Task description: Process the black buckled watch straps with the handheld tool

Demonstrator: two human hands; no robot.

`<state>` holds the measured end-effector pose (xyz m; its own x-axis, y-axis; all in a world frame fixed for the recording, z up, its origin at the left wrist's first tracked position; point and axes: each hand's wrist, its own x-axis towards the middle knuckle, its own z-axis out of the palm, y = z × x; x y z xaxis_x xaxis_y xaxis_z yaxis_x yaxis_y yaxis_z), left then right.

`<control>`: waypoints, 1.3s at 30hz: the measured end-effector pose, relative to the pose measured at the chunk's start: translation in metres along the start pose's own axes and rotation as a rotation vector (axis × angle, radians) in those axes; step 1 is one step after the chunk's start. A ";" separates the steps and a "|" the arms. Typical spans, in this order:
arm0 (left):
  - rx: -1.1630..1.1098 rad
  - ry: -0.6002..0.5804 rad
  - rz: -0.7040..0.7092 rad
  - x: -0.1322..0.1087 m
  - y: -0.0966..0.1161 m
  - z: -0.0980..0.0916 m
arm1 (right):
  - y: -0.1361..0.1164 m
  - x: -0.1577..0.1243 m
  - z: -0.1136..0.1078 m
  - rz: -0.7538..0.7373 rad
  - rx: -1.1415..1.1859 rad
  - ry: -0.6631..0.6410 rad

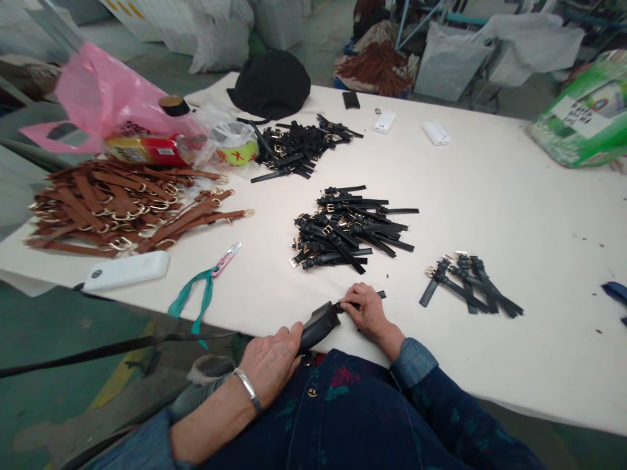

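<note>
My left hand (274, 359) is wrapped round a black handheld tool (319, 325) with a flared front end; its exact kind is unclear. That front end is close to a small black buckle strap pinched in my right hand (365, 310). The tip of this strap (381, 295) pokes out past my right fingers, which hide most of it. Just beyond my hands lies a large pile of black buckle straps (350, 228) with gold-coloured buckles. To the right, several more black straps (473, 284) lie in a small group.
Brown buckle straps (112, 205), a pink bag (105, 98), a white device (127, 271) and small scissors (226, 260) with green ribbon are at left. Farther back are black straps (294, 147) and a black cap (272, 85). A green bag (588, 117) stands at right.
</note>
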<state>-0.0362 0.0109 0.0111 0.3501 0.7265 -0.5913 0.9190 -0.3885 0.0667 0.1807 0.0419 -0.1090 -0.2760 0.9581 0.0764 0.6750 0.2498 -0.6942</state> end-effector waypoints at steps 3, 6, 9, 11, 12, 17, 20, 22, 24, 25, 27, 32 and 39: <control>0.019 -0.027 -0.016 -0.003 -0.001 -0.006 | -0.001 0.000 0.000 0.002 -0.001 -0.002; 0.028 -0.039 -0.030 0.000 0.005 -0.010 | 0.000 0.000 0.001 0.006 0.002 0.001; 0.027 -0.033 -0.028 0.004 0.010 -0.008 | 0.002 0.000 0.002 0.008 0.008 0.005; 0.022 -0.028 -0.017 0.003 0.008 -0.005 | 0.002 0.001 0.003 0.009 0.010 0.010; 0.017 -0.028 -0.010 0.001 0.005 -0.004 | 0.002 0.001 0.003 0.009 0.010 0.011; 0.015 -0.040 -0.030 -0.003 -0.003 -0.005 | 0.002 0.000 0.002 0.005 0.008 0.005; 0.005 -0.034 -0.029 0.002 0.002 -0.005 | 0.002 0.000 0.001 0.004 0.005 0.001; -0.009 -0.022 -0.019 0.006 0.004 -0.002 | 0.003 0.001 0.001 0.000 0.005 -0.003; -0.025 -0.009 -0.011 0.007 0.001 0.003 | 0.003 0.001 0.000 -0.004 0.005 -0.006; -0.032 -0.002 -0.010 0.006 -0.003 0.005 | 0.003 0.001 0.000 -0.004 0.005 -0.006; -0.040 0.008 -0.022 0.001 -0.011 0.008 | 0.002 0.001 0.000 -0.005 0.001 -0.008; -0.017 0.001 -0.039 -0.006 -0.019 0.004 | 0.001 0.001 -0.001 -0.008 -0.006 -0.018; -0.052 0.038 -0.022 0.007 0.000 0.006 | 0.004 0.001 -0.002 -0.025 -0.001 -0.032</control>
<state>-0.0349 0.0127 0.0019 0.3350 0.7562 -0.5621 0.9346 -0.3424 0.0963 0.1845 0.0442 -0.1098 -0.3146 0.9466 0.0706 0.6681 0.2737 -0.6919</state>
